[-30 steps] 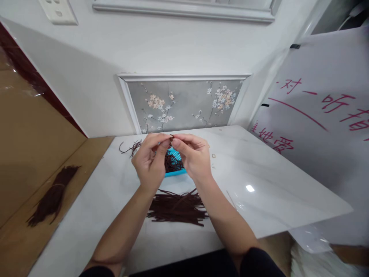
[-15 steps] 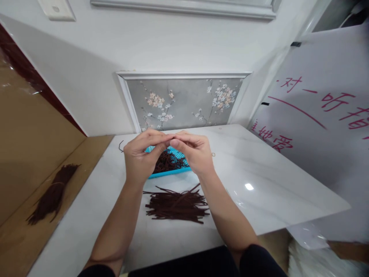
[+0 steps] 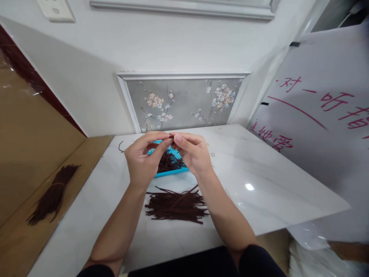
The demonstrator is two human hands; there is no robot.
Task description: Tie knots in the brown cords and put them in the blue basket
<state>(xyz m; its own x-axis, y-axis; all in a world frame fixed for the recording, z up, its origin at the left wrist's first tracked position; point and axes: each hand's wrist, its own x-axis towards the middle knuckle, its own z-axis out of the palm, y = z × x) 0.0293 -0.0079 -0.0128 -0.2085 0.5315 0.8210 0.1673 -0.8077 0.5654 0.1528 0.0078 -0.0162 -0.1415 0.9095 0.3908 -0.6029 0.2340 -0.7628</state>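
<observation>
My left hand [image 3: 142, 161] and my right hand [image 3: 192, 154] are raised together above the white marble table [image 3: 259, 177]. Their thumbs and forefingers meet and pinch a small dark brown cord piece [image 3: 171, 135] between them; most of it is hidden by the fingers. Right behind the hands lies a blue tray [image 3: 171, 172] with dark brown cords in it. A loose pile of dark brown cord strips [image 3: 176, 205] lies flat on the table between my forearms.
A tied bundle of brown cords [image 3: 50, 200] lies on the wooden surface at the left. Small metal rings [image 3: 213, 154] sit right of the tray, and a stray cord [image 3: 120, 146] lies at its left. A white board with red writing [image 3: 317, 111] leans at the right.
The hands stayed pinched together over the tray. They shifted slightly left and their fingertips turned a little around the small cord piece.
</observation>
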